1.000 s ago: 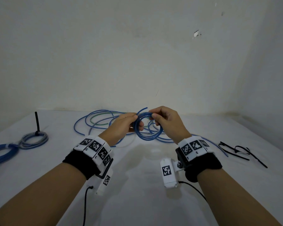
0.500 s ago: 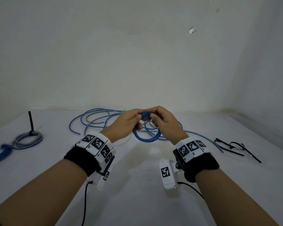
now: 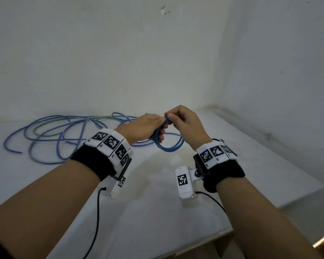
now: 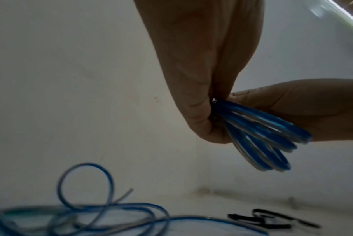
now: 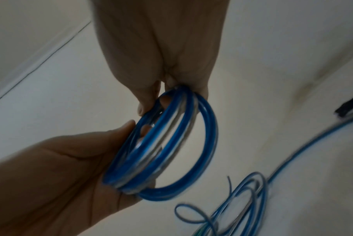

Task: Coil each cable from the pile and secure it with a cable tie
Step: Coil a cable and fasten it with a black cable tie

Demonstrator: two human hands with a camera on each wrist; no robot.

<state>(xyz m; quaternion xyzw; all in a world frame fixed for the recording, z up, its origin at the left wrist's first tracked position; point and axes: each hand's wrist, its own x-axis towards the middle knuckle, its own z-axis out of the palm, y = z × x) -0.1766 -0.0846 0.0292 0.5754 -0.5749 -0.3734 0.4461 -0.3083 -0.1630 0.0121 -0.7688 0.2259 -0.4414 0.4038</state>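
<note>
Both hands are raised above the table (image 3: 157,212) and meet at the top of a small blue coil (image 3: 168,144). In the head view the left hand (image 3: 142,128) has its fingers curled round the left side of the coil, and the right hand (image 3: 185,122) pinches the top of the coil with curled fingers. The coil hangs down between the two wrists, in the air, not touching the table. Behind the hands, on the far left part of the table, lies the pile (image 3: 64,135) of loose blue cables, with one green strand in it.

In the left wrist view the left hand (image 4: 202,63) pinches the turns of the coil (image 4: 262,135) together at one point, and the right hand (image 4: 303,108) is touching the coil from the right. The coil has several turns of glossy cable, blue with a pale, silver-like stripe. Below, the pile (image 4: 91,215) is blurred, and black ties (image 4: 272,222) lie on the table to its right.

In the right wrist view the right hand (image 5: 161,55) pinches the top of the coil (image 5: 171,143), and the left hand (image 5: 60,175) supports its left side with the palm and fingers. The turns lie side by side, about round in shape. Part of the pile (image 5: 242,207) is seen at bottom right.
</note>
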